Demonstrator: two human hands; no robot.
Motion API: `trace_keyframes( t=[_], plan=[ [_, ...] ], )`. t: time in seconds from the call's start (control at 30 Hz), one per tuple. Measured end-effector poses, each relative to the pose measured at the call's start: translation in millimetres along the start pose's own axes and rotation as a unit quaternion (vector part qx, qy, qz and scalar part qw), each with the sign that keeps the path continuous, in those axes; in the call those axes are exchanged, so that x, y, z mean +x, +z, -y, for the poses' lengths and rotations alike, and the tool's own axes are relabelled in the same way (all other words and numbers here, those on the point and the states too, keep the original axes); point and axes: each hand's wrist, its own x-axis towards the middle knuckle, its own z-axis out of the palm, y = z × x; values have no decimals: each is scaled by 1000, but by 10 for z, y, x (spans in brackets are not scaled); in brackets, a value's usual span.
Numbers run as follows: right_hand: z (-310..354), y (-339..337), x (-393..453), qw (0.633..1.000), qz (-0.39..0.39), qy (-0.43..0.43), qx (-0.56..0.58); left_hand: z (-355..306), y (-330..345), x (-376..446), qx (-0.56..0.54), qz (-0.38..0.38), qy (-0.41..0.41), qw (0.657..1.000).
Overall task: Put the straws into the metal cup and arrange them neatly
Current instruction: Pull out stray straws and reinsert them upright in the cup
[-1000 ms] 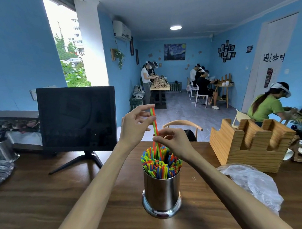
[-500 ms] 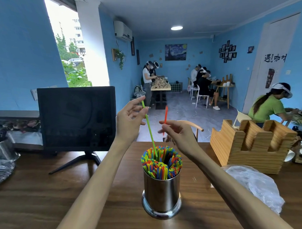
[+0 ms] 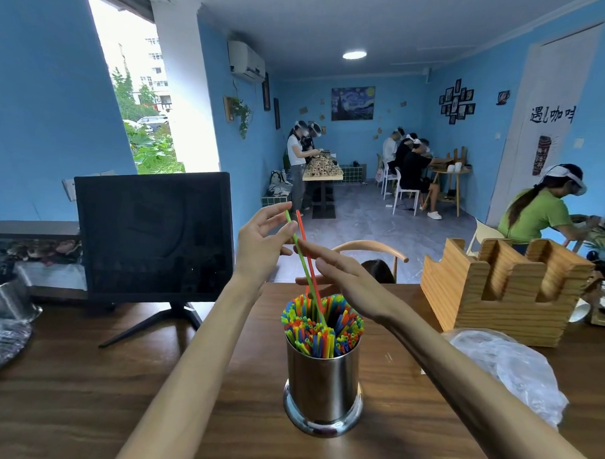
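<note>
A shiny metal cup (image 3: 323,383) stands on the wooden table (image 3: 94,391), packed with several colourful straws (image 3: 318,331). Two straws rise slanting from the bunch, their lower ends down among the others. My left hand (image 3: 260,246) pinches the green straw (image 3: 300,253) near its top. My right hand (image 3: 344,279), just above the cup, holds the red straw (image 3: 303,229) between thumb and outstretched fingers. The two straws lie almost side by side.
A dark monitor (image 3: 154,234) stands at the back left. A wooden holder (image 3: 502,284) and a crumpled plastic bag (image 3: 504,366) lie at the right. A metal bucket (image 3: 5,294) is at the far left. A chair back (image 3: 367,247) rises behind the table.
The two straws were apart half a second ago. My right hand has brought the red one left beside the green and lowered its end into the cup.
</note>
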Motion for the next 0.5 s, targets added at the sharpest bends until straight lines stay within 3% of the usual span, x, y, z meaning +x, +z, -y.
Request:
trace_keyframes(
  t=[0.17, 0.4, 0.5],
  plan=[
    [15, 34, -6, 997, -62, -27, -29, 25, -16, -12, -43, -2, -37, 998],
    [94, -220, -31, 990, -5, -24, -137, 70, -131, -32, -62, 22, -47, 997],
    [157, -384, -28, 992, -76, 17, -99, 118, -231, -13, -113, -12, -77, 991]
  ],
)
